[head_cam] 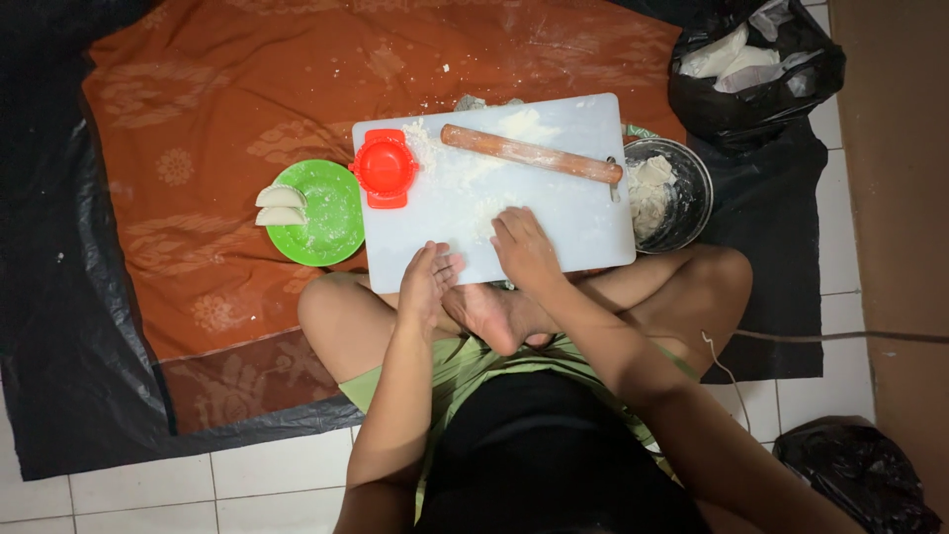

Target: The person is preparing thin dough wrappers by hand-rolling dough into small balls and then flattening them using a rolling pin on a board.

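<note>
We are pressing our right hand [524,247] flat on dough on the floured board [583,222], left hand [427,282] open and empty, two dumplings [281,207] plated, more dough in the bowl [692,193].

The cutting board [554,213] looks like smooth matt white plastic, dusted with dry flour. The rolling pin [531,153] is reddish-brown wood, floury along its length. The dumpling press [385,167] is glossy red plastic, and the plate [326,222] is shiny green plastic, powdered white. The bowl [692,178] is bright metal with a dull, sticky lump of dough inside. The cloth [198,119] is patterned orange woven fabric, lying on what seems to be black plastic sheeting [59,376], slightly glossy. The floor tiles [178,494] look glazed.
</note>
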